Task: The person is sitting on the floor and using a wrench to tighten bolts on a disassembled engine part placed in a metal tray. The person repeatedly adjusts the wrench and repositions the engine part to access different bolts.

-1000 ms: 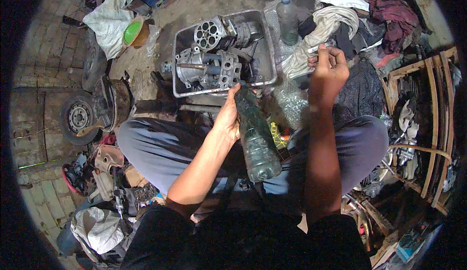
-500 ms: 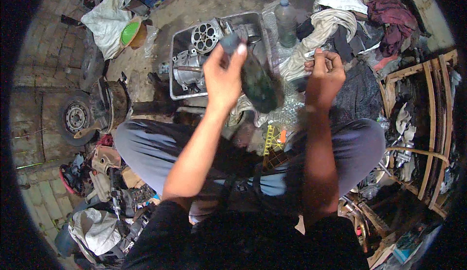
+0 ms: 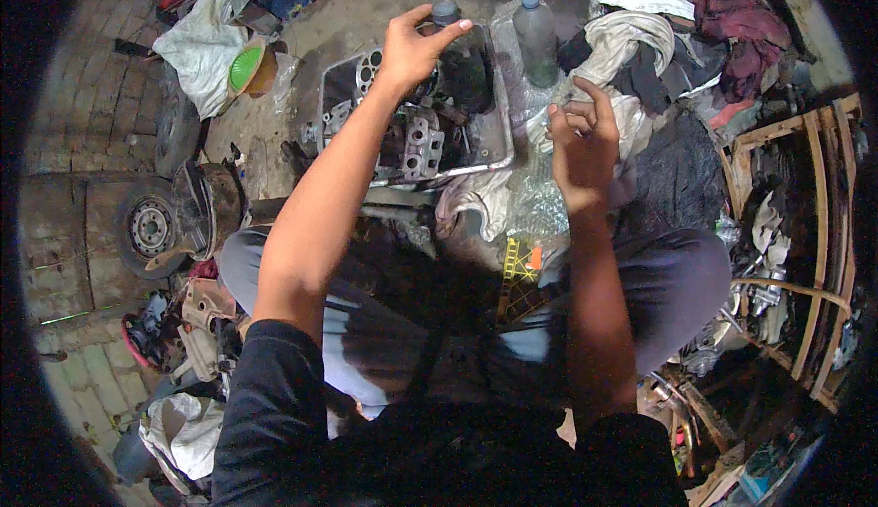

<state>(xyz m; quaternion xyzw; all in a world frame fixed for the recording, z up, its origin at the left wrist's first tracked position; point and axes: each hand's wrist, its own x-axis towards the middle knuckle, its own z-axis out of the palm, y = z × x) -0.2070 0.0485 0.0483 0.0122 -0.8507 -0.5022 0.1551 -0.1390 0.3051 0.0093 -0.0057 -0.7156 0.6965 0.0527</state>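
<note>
My left hand reaches over the metal tray, thumb and fingers on either side of the grey cap of a dark plastic bottle. The bottle is upright at the tray's right side, its base hard to make out. In the tray sit metal engine parts, among them a block with holes and a round plate with holes, partly hidden by my left forearm. My right hand is raised over the bubble wrap, fingers curled and the index lifted. Whatever is in those fingers, if anything, is hidden.
A second clear bottle stands on bubble wrap right of the tray. Beyond lie heaped rags. A yellow plastic piece is between my legs, a wheel at left, a wooden frame at right.
My left hand has moved away from me, carrying the dark bottle from a tilt into an upright position at the tray. The right hand shifted slightly left; the small white stick in it no longer shows.
</note>
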